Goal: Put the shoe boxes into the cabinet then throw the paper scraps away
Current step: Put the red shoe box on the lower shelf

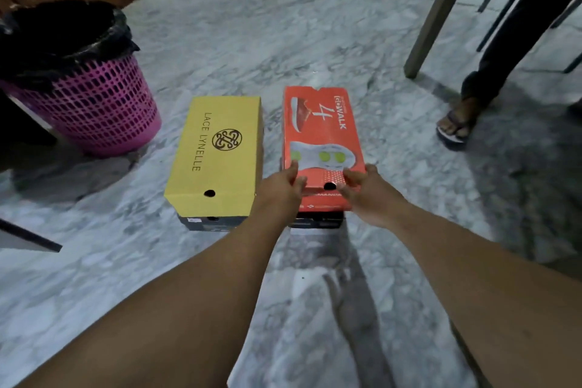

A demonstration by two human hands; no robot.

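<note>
I have both arms stretched out over the marble floor toward the red shoe box, which sits on top of a dark box whose near end peeks out beneath it. My left hand is at the near left corner of the red lid, fingers extended along the edge and touching it; my right hand is at the near right corner, fingers reaching onto the lid. Neither hand looks clamped around the box, though I cannot tell how firmly the fingertips press. Just beside it on the left stands the yellow shoe box, closed, stacked on another dark box. Further left is a pink mesh bin lined with a black bag. On the right I see a table leg and, beyond it, another person's sandalled foot below dark trousers.
</note>
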